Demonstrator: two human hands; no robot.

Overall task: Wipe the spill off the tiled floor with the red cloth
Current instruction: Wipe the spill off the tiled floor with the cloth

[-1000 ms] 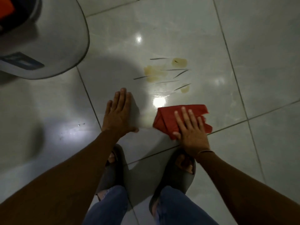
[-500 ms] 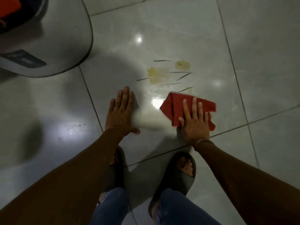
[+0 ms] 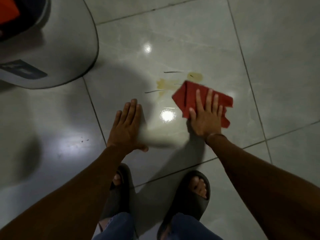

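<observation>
The red cloth [image 3: 192,96] lies folded on the floor [image 3: 259,49], pinned flat under the right hand [image 3: 206,116], whose fingers are spread over its near half rather than closed around it. The cloth's far corner touches the near side of the spill [image 3: 163,84], a yellowish patch with thin dark streaks that lies toward the tile's far half; a second small patch [image 3: 195,76] sits just beyond the cloth. The left hand [image 3: 126,129] is open, palm flat on the bare tile, holding nothing and probably bracing the body.

The cloth looks soft, light and limp, so it would likely bunch or slide out if pushed from one edge. Pressure through a flat palm near its middle seems the best hold. The glossy tile looks slick, so the cloth should glide easily, though liquid may smear before it soaks in.
</observation>
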